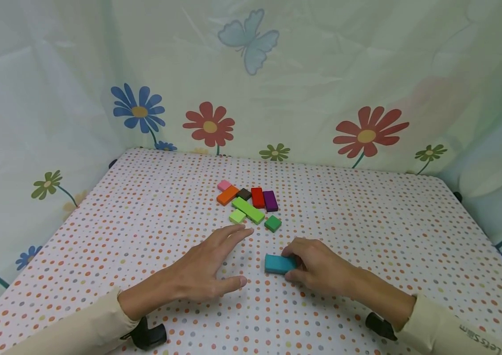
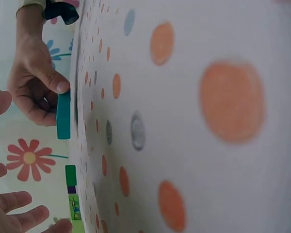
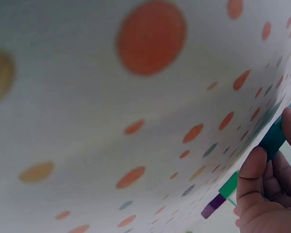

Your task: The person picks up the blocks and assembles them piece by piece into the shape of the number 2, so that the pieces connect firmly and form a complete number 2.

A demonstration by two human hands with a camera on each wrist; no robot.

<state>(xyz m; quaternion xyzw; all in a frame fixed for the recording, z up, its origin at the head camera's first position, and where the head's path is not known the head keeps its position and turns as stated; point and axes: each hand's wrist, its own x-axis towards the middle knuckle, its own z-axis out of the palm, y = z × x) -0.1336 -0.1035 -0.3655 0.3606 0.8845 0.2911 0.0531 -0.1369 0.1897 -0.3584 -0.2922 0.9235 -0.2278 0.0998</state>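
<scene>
My right hand [image 1: 321, 268] pinches the right end of a flat teal block [image 1: 275, 264] between thumb and fingers, close over the dotted cloth. The same teal block [image 2: 63, 115] shows edge-on in the left wrist view, with the right thumb on its near end. My left hand [image 1: 208, 266] hovers to the left of it, fingers stretched and spread, holding nothing. Just beyond the hands lies a small green block [image 1: 273, 223]. Left of it are a long lime block [image 1: 248, 210] and a small pale green block [image 1: 237, 216].
Farther back in the same cluster lie an orange block [image 1: 227, 195], a pink block [image 1: 224, 185], a dark brown block [image 1: 244, 194], a red block [image 1: 257, 197] and a purple block [image 1: 270, 200]. Flower-printed curtains [image 1: 304, 74] border the dotted tabletop [image 1: 366, 222] at the back and sides.
</scene>
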